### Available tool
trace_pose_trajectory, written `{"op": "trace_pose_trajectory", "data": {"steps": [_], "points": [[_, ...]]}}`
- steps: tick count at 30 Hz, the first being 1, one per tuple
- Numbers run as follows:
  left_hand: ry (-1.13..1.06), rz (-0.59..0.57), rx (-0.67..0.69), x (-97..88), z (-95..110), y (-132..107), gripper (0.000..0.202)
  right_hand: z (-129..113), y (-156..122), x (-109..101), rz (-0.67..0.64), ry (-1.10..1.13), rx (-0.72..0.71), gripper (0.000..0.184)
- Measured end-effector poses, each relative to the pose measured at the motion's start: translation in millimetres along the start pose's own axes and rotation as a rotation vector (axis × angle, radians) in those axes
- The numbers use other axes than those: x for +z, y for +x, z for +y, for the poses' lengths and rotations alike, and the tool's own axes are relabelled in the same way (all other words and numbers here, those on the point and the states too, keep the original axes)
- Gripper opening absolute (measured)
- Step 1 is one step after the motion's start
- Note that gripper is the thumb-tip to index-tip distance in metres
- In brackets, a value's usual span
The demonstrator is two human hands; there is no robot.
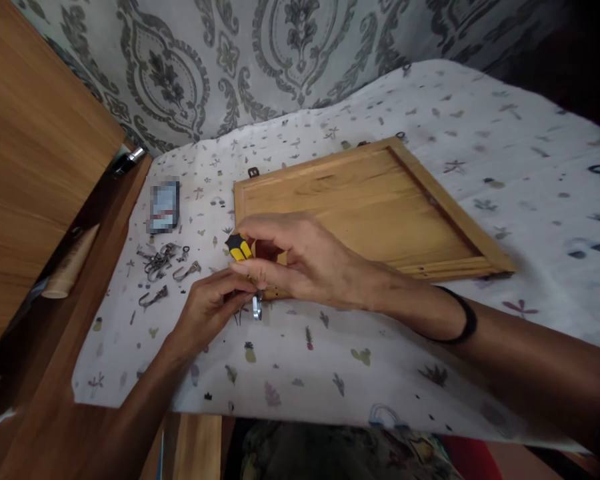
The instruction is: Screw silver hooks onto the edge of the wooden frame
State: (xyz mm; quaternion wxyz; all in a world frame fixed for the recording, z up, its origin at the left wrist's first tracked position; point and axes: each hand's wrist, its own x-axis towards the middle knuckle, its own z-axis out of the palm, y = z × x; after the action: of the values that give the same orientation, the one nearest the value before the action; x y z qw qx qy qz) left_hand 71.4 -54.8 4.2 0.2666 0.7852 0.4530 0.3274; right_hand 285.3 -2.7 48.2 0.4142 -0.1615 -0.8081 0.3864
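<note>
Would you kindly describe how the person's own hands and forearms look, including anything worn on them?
Both the left hand and the right hand are ungloved, with no rings visible. A narrow, plain dark band circles the right forearm; no band shows on the left forearm. Neither forearm shows a sleeve.

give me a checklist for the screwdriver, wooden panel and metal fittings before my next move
1. Screwdriver in hand: ok, its yellow-and-black handle is between the right hand's thumb and fingers.
2. Screwdriver tip seated: cannot tell, the hands hide it.
3. Silver metal fitting held firm: cannot tell; it shows just beside the left hand's fingertips.
4. Framed wooden panel supported: ok, it lies on the printed tablecloth.
5. Loose metal fittings out of the way: ok, apart from both hands.
</note>
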Motion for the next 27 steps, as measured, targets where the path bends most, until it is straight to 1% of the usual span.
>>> {"op": "trace_pose_trajectory", "data": {"steps": [5, 10, 16, 22, 27], "points": [[-0.014, 0.002, 0.026, 2.2, -6.1, -0.7, 0.008, -0.5, -0.9, 0.3, 0.001, 0.011, 0.013, 0.027], [-0.039, 0.011, 0.009, 3.2, -9.0, -0.6, 0.011, 0.5, -1.0, -0.2, -0.012, -0.007, 0.007, 0.025], [0.001, 0.011, 0.016, 4.7, -12.3, -2.2, 0.014, 0.9, -0.3, 0.4, 0.007, -0.033, -0.025, 0.033], [-0.008, 0.064, 0.027, 7.7, -16.6, -6.0, 0.015, 3.6, -0.2, 1.3, 0.012, -0.046, -0.053, 0.027], [-0.044, 0.057, 0.028, 6.2, -17.1, -5.3, 0.015, 4.8, 0.4, 1.2, 0.006, -0.035, -0.058, 0.028]]}}
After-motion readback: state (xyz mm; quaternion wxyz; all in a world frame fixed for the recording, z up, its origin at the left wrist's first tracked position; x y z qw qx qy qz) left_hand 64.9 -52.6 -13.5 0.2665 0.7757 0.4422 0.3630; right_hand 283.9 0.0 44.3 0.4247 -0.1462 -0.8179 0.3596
